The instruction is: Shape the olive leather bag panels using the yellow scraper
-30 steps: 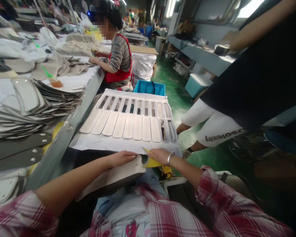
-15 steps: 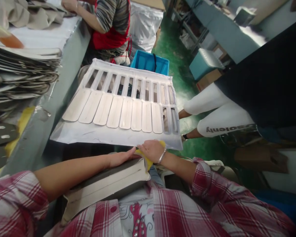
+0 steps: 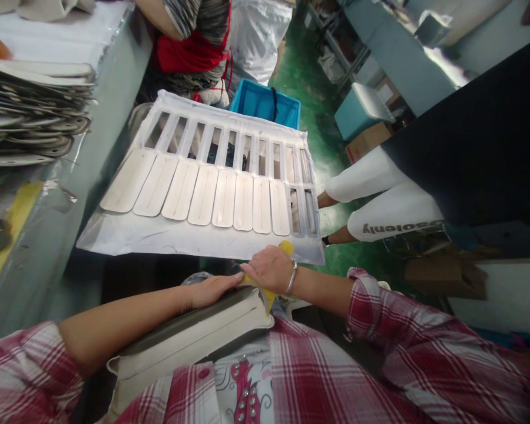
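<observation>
Across the lap, a stack of pale flat pieces (image 3: 189,341), dark-edged on top. On its far end, the left hand (image 3: 209,290): open, palm down, fingers stretched flat along the top piece. Just right of the stack's far corner, the right hand (image 3: 269,268): curled closed around a yellow piece (image 3: 285,247) (poking out above the knuckles and again below the palm), silver bracelet (image 3: 292,277) at the wrist. Beyond the stack, a white slotted sheet (image 3: 194,240), tilted, with a row of pale strips (image 3: 223,200) side by side on its near half. Farther beyond, a blue crate (image 3: 265,105) on the green floor and a seated person in a red apron (image 3: 189,56). Left of the stack, a grey bench edge (image 3: 48,235) bearing a pile of flat cut-outs (image 3: 30,112). Right of the stack, well apart, a standing person's white trousers (image 3: 393,206).
</observation>
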A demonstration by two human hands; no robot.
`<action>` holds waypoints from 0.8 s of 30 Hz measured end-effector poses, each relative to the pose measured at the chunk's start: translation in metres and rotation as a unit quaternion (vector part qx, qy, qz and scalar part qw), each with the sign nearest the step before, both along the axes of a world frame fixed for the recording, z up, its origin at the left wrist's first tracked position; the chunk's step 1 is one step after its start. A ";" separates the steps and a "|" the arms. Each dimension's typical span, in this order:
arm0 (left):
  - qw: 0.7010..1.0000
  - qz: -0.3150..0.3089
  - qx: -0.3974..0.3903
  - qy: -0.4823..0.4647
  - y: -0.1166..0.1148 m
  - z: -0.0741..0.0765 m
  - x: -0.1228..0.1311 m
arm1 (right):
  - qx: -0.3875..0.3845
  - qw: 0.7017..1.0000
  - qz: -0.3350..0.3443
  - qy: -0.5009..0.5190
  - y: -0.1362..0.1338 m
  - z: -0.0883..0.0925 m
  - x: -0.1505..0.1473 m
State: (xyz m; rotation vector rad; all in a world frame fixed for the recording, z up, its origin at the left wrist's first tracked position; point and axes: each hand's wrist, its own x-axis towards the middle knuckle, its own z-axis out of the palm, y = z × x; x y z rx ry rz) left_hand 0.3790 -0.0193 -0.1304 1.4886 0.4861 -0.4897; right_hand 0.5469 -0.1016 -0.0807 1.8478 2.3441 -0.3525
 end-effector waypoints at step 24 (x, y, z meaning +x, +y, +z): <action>0.997 -0.056 -0.003 -0.046 0.000 0.007 -0.001 | 0.002 0.997 -0.052 0.050 -0.021 -0.005 -0.011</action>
